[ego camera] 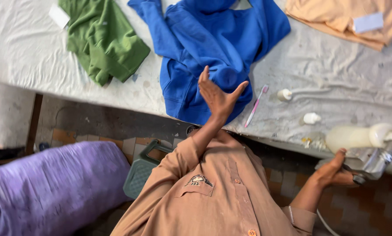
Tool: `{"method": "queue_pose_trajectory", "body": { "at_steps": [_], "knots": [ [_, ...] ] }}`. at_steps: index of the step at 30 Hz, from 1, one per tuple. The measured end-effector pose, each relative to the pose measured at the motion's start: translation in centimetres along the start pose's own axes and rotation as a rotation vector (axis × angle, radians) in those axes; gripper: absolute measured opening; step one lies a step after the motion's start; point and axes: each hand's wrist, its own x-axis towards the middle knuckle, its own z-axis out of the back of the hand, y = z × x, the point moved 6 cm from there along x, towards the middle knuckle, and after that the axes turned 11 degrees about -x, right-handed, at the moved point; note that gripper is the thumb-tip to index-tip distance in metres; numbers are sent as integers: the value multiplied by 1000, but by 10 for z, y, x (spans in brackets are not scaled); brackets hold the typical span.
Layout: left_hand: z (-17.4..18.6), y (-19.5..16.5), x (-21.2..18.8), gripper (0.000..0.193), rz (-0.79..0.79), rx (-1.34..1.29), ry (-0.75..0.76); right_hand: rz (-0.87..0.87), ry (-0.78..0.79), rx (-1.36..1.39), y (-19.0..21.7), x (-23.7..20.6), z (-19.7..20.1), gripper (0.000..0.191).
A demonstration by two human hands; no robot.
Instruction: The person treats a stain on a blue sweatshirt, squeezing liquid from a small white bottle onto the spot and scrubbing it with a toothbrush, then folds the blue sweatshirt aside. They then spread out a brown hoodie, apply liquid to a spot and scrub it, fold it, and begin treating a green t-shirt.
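My left hand [218, 97] is raised over the near edge of a crumpled blue sweatshirt [209, 43] on the white cloth-covered table [25, 57]. Its palm is open, the fingers are apart, and it holds nothing. My right hand [334, 172] is low at the right, below the table edge. It grips the handle of a metal spray tool [375, 159] with a whitish plastic bottle [349, 137] on it. A pink toothbrush [256, 106] lies just right of the sweatshirt.
A green garment [104, 39] lies at the back left and a peach garment [340, 15] with a pale card on it at the back right. Two small white bottles [285, 94] [311, 118] rest on the cloth. A purple bundle [51, 188] and a green plastic crate [141, 172] stand on the tiled floor.
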Motion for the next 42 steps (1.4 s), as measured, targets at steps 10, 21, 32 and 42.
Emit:
{"method": "queue_pose_trajectory", "body": {
  "at_steps": [10,21,32,42],
  "knots": [
    [-21,45,-4,106,-61,43,-114,-133,-45,21,-97,63,-37,64],
    [-33,58,-27,106,-143,144,-121,-132,43,-90,-127,83,-57,69],
    [-28,45,-24,103,-135,103,4,-61,127,-273,-114,76,-50,74],
    [21,10,26,100,-250,-211,246,235,-20,-451,-75,46,-31,83]
  ]
}}
